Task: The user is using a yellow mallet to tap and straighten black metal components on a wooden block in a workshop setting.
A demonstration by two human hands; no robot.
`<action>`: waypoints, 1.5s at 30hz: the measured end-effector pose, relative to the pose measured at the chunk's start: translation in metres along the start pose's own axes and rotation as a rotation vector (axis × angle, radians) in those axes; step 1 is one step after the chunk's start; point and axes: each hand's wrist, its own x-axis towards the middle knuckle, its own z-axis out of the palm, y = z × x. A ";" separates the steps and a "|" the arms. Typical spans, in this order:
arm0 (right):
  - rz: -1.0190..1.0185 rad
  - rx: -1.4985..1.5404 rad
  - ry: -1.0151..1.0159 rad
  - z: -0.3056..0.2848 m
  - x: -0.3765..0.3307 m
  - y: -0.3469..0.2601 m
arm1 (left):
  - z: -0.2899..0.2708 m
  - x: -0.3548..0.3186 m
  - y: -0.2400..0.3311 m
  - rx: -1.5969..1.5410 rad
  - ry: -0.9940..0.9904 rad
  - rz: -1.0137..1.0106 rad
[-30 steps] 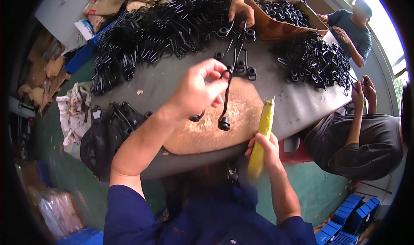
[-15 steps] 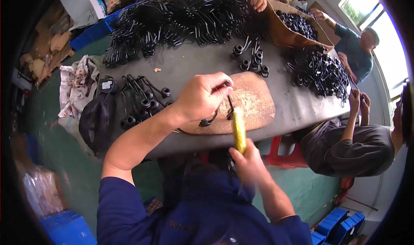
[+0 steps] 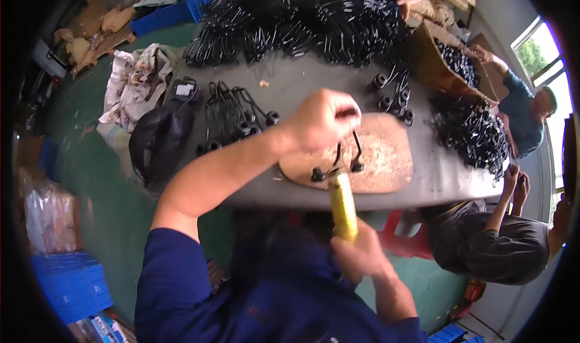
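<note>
Pinching a black wire piece (image 3: 338, 154) over a tan board (image 3: 389, 152)

The board lies by the near edge of the grey table (image 3: 290, 80), its rounded near rim just beside that edge. Bare tabletop stretches beyond its far side to a wide heap of black rods (image 3: 296, 32). On the left, a cluster of black parts (image 3: 241, 122) limits the room; on the right, a smaller group of black parts (image 3: 396, 95) lies just beyond the board's far side.

The wire piece is over the left-middle of the board: slim, dark, bent legs run down from the left hand (image 3: 329, 120), with thick black knobs at their near ends. That hand's thumb and fingers are drawn tightly together on the upper end. The right hand (image 3: 357, 252), blurred, wraps around the near end of a yellow tool (image 3: 343, 207), which crosses the table's near edge. Its tip sits between the knobs; whether it touches them, I cannot tell.
</note>
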 end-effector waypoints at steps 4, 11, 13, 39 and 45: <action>-0.268 -0.035 0.284 -0.024 0.002 0.014 | -0.067 0.004 0.007 -0.318 0.155 -0.133; -0.209 0.252 0.524 -0.096 0.047 0.057 | -0.203 -0.014 -0.102 -0.197 0.243 -0.567; -0.190 0.409 0.550 -0.106 0.048 0.065 | -0.203 -0.014 -0.120 0.060 0.200 -0.667; -0.107 0.582 0.444 -0.121 0.052 0.070 | 0.086 0.104 -0.006 -0.813 -0.049 -0.039; -0.196 0.335 0.452 -0.092 0.024 0.036 | 0.068 0.022 -0.012 -0.502 -0.260 -0.021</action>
